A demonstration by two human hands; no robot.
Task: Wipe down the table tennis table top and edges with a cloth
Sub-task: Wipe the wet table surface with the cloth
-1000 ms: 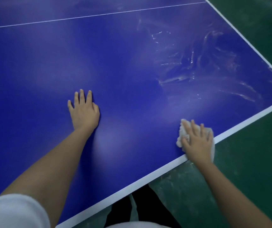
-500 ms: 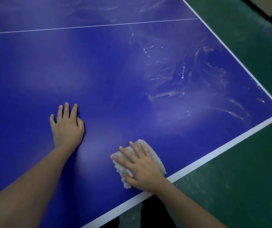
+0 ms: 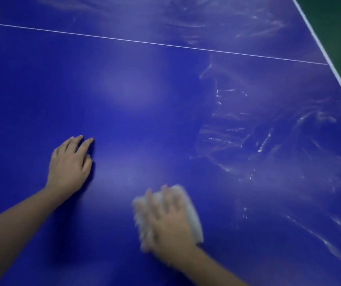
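Nearest on the blue table top [image 3: 144,96], the blurred right hand [image 3: 168,221] presses flat, fingers spread, on the white cloth [image 3: 193,219]. Farther in and to its left, the left hand [image 3: 68,166] lies flat and relaxed, holding nothing. Wet streaks [image 3: 247,141] spread toward the right edge; a thin white line [image 3: 144,41] crosses beyond

Left hand [image 3: 68,166] with bare left forearm [image 3: 21,219], 8 o'clock; right hand [image 3: 167,219], motion-blurred, with bare right forearm [image 3: 210,267], 5 o'clock.
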